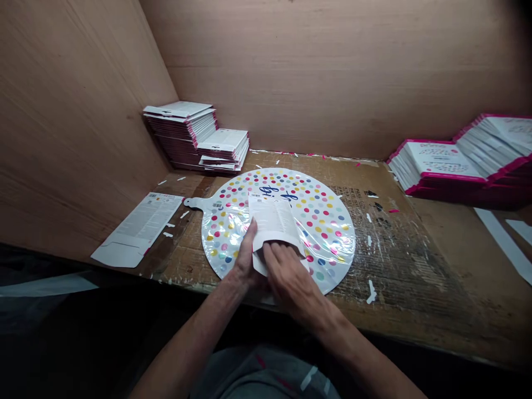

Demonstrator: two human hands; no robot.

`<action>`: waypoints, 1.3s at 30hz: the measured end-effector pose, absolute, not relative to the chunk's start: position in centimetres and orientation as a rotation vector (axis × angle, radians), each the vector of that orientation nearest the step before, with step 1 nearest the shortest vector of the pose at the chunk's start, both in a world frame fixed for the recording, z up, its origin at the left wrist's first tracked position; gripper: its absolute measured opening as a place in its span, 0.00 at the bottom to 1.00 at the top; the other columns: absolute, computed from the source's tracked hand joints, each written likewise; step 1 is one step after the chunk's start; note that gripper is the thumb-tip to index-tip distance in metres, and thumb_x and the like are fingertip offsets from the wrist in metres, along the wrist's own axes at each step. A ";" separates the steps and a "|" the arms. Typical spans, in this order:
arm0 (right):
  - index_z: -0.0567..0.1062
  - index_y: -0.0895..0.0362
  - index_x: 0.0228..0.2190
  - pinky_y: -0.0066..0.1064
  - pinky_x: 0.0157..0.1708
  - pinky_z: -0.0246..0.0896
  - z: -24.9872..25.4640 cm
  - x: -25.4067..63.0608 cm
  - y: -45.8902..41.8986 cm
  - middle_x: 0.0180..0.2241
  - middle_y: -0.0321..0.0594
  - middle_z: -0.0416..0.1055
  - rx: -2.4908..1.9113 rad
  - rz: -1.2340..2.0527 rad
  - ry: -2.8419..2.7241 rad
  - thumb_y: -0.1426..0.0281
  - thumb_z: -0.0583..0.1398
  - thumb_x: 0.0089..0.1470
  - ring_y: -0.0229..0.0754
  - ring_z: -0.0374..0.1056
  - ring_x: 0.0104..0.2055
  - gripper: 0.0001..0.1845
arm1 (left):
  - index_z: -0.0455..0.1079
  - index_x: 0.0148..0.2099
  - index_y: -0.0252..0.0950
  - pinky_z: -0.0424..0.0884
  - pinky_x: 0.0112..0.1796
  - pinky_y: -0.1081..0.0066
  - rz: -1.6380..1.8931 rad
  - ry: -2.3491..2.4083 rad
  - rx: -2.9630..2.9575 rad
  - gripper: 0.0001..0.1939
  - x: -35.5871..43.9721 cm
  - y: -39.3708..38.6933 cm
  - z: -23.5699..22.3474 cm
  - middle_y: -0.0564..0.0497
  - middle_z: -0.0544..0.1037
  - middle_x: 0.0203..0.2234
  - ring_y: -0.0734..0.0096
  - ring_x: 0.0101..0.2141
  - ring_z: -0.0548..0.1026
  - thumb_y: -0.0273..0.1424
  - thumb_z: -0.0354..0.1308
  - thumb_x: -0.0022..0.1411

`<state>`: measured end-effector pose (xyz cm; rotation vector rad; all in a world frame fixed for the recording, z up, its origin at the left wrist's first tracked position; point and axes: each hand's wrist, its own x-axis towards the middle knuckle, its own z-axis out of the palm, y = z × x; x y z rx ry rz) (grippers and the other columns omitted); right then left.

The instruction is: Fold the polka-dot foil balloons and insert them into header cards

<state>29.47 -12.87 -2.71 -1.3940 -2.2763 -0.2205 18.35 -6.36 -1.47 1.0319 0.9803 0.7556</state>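
A flat round foil balloon (324, 221) with coloured dots and dark lettering lies on the worn wooden worktop (415, 277). A white printed paper envelope (272, 221) rests on the balloon's middle. My left hand (245, 263) grips the envelope's near left edge, thumb up along its side. My right hand (291, 274) lies over the envelope's near end, fingers curled onto its open mouth. Both hands are closed on the envelope.
One loose flat envelope (139, 227) lies at the left. Stacks of white envelopes (195, 136) stand at the back left corner. Pink-edged packs (461, 163) are piled at the right. Plywood walls enclose the left and back. Paper scraps dot the worktop.
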 end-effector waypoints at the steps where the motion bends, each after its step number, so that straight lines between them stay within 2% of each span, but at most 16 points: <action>1: 0.68 0.66 0.55 0.47 0.52 0.67 -3.0 29.7 -14.3 0.50 0.58 0.72 -1.368 -0.239 -2.272 0.80 0.49 0.60 0.55 0.66 0.56 0.23 | 0.76 0.39 0.33 0.74 0.37 0.60 0.692 1.093 1.203 0.41 17.4 -5.8 -1.3 0.42 0.79 0.26 0.56 0.34 0.78 0.63 0.37 0.61; 4: 0.66 0.67 0.58 0.46 0.55 0.67 -4.5 30.5 -18.2 0.55 0.59 0.69 -1.337 -0.284 -2.227 0.81 0.49 0.60 0.54 0.62 0.61 0.24 | 0.70 0.24 0.36 0.71 0.33 0.62 0.567 1.480 1.685 0.27 15.2 -4.8 -0.8 0.47 0.72 0.16 0.55 0.29 0.76 0.56 0.55 0.57; 6: 0.69 0.64 0.55 0.45 0.54 0.68 -5.0 31.3 -19.8 0.52 0.55 0.72 -1.331 -0.264 -2.205 0.81 0.50 0.61 0.52 0.65 0.59 0.22 | 0.69 0.24 0.36 0.71 0.35 0.59 0.633 1.707 2.011 0.22 14.9 -4.7 -0.6 0.46 0.73 0.19 0.53 0.32 0.76 0.50 0.61 0.56; 8: 0.72 0.60 0.51 0.41 0.51 0.70 -4.7 32.2 -20.4 0.48 0.50 0.76 -1.313 -0.213 -2.158 0.79 0.53 0.62 0.48 0.70 0.53 0.18 | 0.72 0.33 0.35 0.71 0.42 0.56 0.753 1.648 2.393 0.17 15.7 -5.0 -1.0 0.42 0.78 0.29 0.52 0.39 0.76 0.46 0.60 0.59; 11: 0.76 0.57 0.43 0.36 0.43 0.69 -3.4 34.0 -20.1 0.39 0.44 0.78 -1.364 -0.236 -2.063 0.75 0.57 0.62 0.43 0.73 0.41 0.10 | 0.72 0.49 0.35 0.66 0.55 0.54 0.727 1.037 2.693 0.16 17.5 -5.5 -2.3 0.41 0.76 0.49 0.54 0.54 0.70 0.40 0.56 0.65; 14: 0.78 0.56 0.42 0.38 0.42 0.66 -2.7 35.7 -19.5 0.38 0.44 0.77 -1.490 -0.289 -2.099 0.73 0.56 0.64 0.44 0.71 0.40 0.10 | 0.70 0.55 0.35 0.61 0.59 0.51 0.543 0.770 2.720 0.17 18.8 -6.0 -3.5 0.41 0.71 0.56 0.53 0.61 0.63 0.37 0.52 0.69; 17: 0.78 0.55 0.42 0.38 0.44 0.64 -3.1 36.8 -19.1 0.39 0.44 0.76 -1.501 -0.183 -2.235 0.72 0.55 0.64 0.44 0.69 0.42 0.11 | 0.69 0.56 0.34 0.59 0.59 0.47 0.489 0.749 2.698 0.18 19.2 -6.4 -3.9 0.40 0.70 0.57 0.50 0.62 0.61 0.36 0.51 0.70; 20: 0.77 0.56 0.41 0.37 0.43 0.62 -3.6 37.2 -19.3 0.39 0.44 0.76 -1.435 -0.139 -2.318 0.73 0.55 0.64 0.45 0.68 0.42 0.11 | 0.68 0.57 0.35 0.59 0.59 0.45 0.471 0.723 2.693 0.18 19.1 -6.5 -3.7 0.39 0.69 0.57 0.50 0.62 0.61 0.37 0.51 0.70; 25: 0.76 0.57 0.34 0.36 0.40 0.59 -3.6 36.6 -18.5 0.34 0.42 0.74 -1.407 -0.230 -2.431 0.73 0.52 0.65 0.44 0.65 0.36 0.13 | 0.68 0.57 0.35 0.60 0.59 0.45 0.439 0.699 2.720 0.18 19.2 -6.3 -3.6 0.39 0.69 0.57 0.49 0.62 0.60 0.37 0.50 0.70; 29: 0.74 0.58 0.29 0.38 0.39 0.58 -3.2 35.6 -17.0 0.31 0.44 0.72 -1.483 -0.322 -2.496 0.69 0.54 0.64 0.46 0.65 0.35 0.13 | 0.67 0.58 0.33 0.60 0.59 0.46 0.388 0.671 2.767 0.19 19.4 -6.0 -3.5 0.39 0.69 0.57 0.49 0.61 0.61 0.37 0.50 0.70; 32: 0.73 0.59 0.29 0.37 0.35 0.57 -2.5 36.4 -17.8 0.29 0.44 0.72 -1.482 -0.302 -2.567 0.67 0.56 0.63 0.45 0.65 0.32 0.13 | 0.66 0.58 0.35 0.60 0.59 0.46 0.372 0.629 2.788 0.19 19.5 -5.8 -3.7 0.39 0.69 0.57 0.49 0.61 0.61 0.38 0.50 0.70; 36: 0.71 0.56 0.26 0.33 0.26 0.54 -1.9 39.4 -22.4 0.26 0.38 0.69 -1.417 -0.019 -2.574 0.64 0.56 0.65 0.39 0.63 0.25 0.15 | 0.65 0.59 0.35 0.59 0.59 0.44 0.399 0.554 2.819 0.20 19.9 -5.2 -4.0 0.38 0.69 0.57 0.48 0.63 0.60 0.39 0.50 0.70; 38: 0.71 0.56 0.26 0.32 0.27 0.57 -2.1 40.4 -24.5 0.26 0.38 0.70 -1.405 -0.036 -2.450 0.60 0.58 0.63 0.39 0.65 0.26 0.17 | 0.66 0.58 0.35 0.60 0.58 0.44 0.420 0.523 2.826 0.19 20.2 -5.0 -4.2 0.38 0.69 0.57 0.48 0.62 0.61 0.39 0.51 0.70; 39: 0.73 0.56 0.28 0.33 0.30 0.61 -2.4 40.5 -25.0 0.29 0.41 0.73 -1.405 -0.095 -2.375 0.59 0.59 0.62 0.41 0.69 0.30 0.16 | 0.66 0.57 0.34 0.61 0.58 0.44 0.441 0.518 2.822 0.19 20.3 -5.1 -4.2 0.38 0.69 0.56 0.49 0.62 0.61 0.38 0.52 0.69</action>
